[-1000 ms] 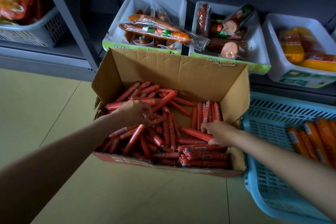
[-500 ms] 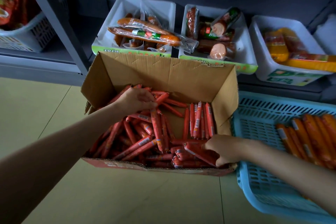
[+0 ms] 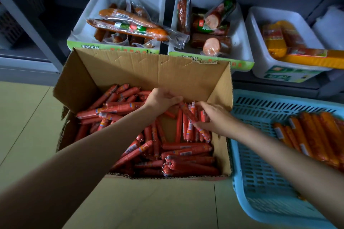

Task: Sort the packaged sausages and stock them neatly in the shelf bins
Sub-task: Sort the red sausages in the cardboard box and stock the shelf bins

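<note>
Both hands have come together near the back right of the box since half a second ago: the left hand (image 3: pixel 163 98) has slid right from the middle of the pile, and the right hand (image 3: pixel 214 117) has left the front right corner and moved up toward it. Now the left hand lies knuckles up with its fingers curled down onto the sausages (image 3: pixel 130 147); whether it has hold of any cannot be told. Right beside it, the right hand pinches one red sausage (image 3: pixel 193 119) that slants across a small row of sticks standing side by side against the right wall. Loose red sticks fill most of the box (image 3: pixel 149 69), heaped at the left and stacked flat along the front right, with a patch of bare cardboard floor showing in the middle. Its back flap stands upright against the shelf. Behind it on the shelf sit three white bins: the left bin (image 3: pixel 87 29) holds long vacuum packs, the middle bin (image 3: pixel 240 42) thick cut sausages, the right bin (image 3: pixel 260 65) yellow packs. To the right of the box, on the floor, a blue basket (image 3: pixel 260 182) carries a row of orange sausages (image 3: pixel 316 135).
</note>
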A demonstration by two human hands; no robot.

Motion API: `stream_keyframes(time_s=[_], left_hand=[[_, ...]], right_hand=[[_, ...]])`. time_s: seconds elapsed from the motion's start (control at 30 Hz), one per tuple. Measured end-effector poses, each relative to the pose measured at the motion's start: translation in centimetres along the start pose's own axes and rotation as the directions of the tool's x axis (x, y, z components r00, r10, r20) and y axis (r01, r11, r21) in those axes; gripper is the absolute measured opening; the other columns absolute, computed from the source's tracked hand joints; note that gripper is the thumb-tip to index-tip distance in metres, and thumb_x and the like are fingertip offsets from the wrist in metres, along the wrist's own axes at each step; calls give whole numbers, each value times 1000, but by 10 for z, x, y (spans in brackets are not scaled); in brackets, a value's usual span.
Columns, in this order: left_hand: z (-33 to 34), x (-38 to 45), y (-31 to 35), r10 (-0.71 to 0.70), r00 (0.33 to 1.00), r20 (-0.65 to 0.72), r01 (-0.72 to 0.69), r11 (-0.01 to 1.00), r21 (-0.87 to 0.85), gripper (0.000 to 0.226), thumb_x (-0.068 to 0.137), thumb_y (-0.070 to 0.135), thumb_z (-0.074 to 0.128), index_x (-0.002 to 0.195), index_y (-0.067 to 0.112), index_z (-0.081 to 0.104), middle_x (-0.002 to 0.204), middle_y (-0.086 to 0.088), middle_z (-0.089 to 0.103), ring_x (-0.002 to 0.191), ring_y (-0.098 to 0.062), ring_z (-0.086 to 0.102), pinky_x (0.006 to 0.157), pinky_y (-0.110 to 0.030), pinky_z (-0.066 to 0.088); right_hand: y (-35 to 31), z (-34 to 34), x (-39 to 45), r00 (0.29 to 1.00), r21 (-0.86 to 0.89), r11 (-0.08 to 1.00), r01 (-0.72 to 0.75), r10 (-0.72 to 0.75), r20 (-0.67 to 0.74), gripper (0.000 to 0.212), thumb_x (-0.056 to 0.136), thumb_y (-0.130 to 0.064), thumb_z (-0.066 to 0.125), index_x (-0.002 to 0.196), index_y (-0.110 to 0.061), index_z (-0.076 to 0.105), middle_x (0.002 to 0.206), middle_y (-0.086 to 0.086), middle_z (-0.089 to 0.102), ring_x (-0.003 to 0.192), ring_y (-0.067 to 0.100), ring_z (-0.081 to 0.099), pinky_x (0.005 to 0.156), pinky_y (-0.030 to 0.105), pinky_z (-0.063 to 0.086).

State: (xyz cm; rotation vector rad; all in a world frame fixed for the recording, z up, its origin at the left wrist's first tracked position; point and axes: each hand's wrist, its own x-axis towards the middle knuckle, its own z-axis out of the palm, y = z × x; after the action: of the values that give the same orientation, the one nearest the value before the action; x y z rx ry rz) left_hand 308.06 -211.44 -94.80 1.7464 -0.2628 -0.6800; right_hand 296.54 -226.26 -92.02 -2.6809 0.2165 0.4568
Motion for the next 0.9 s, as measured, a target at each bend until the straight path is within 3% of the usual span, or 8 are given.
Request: stream_keyframes(time_s=[0.13,0.23,0.33,0.43,0.5,0.67,0.77,0.9], left_hand=[[16,5,5,-35,999,-26,31,991,-128,17,86,0,62,72,9,59,74,-7,65,68,-17,63,73,-27,56],[-1,4,0,128,989,-78,-97,943,318,5,85,3,62,88,4,66,84,-5,65,81,-16,60,73,-8,46],[-29,-6,-5,140,982,130,-191,710,678,19,84,7,63,102,6,69,100,-7,68,94,-17,61,74,-13,38],[-56,-23,-17,-31,946,322,-257,533,806,21,85,9,62,106,7,67,105,-6,68,99,-18,63,73,-14,37],[-74,-35,-25,-173,898,405,-283,478,831,20,86,13,63,105,9,67,104,-2,69,93,-11,63,71,-14,40],[-114,-60,-36,-266,861,434,-327,364,872,22,87,19,63,107,12,66,108,-2,66,91,-9,59,77,-19,42],[-130,-71,-40,-225,876,428,-366,268,891,30,87,25,63,115,16,61,117,0,59,106,-13,55,87,-19,39],[-131,-81,-39,-249,856,453,-445,88,891,46,89,33,59,132,23,45,135,4,44,124,-14,43,103,-27,35]], right_hand=[[2,18,23,995,53,997,-52,56,-87,15,90,-24,61,93,-16,48,92,3,55,95,25,57,67,28,33],[1,25,34,973,138,978,-155,175,-148,11,91,-20,59,91,-15,50,94,6,60,86,21,60,67,29,43],[-3,27,40,959,-33,966,-256,249,-136,24,95,-10,51,119,-7,51,116,14,58,102,29,60,80,35,48],[-7,33,48,987,-249,958,-140,113,-118,26,93,0,42,116,-6,52,118,14,51,109,33,54,85,36,44],[-18,33,52,996,-222,975,-14,-5,-84,23,91,-6,51,113,-9,56,114,10,52,109,31,53,89,34,38],[-80,54,46,901,377,926,22,-182,394,45,80,-21,74,120,-10,56,103,6,59,80,19,66,70,25,50],[-104,77,42,889,517,855,-32,-212,406,46,82,-9,72,123,-4,53,96,7,54,58,6,56,54,17,52],[-112,82,34,876,144,950,277,-312,368,52,83,-29,71,130,-20,52,110,-2,36,88,9,48,80,19,38]])
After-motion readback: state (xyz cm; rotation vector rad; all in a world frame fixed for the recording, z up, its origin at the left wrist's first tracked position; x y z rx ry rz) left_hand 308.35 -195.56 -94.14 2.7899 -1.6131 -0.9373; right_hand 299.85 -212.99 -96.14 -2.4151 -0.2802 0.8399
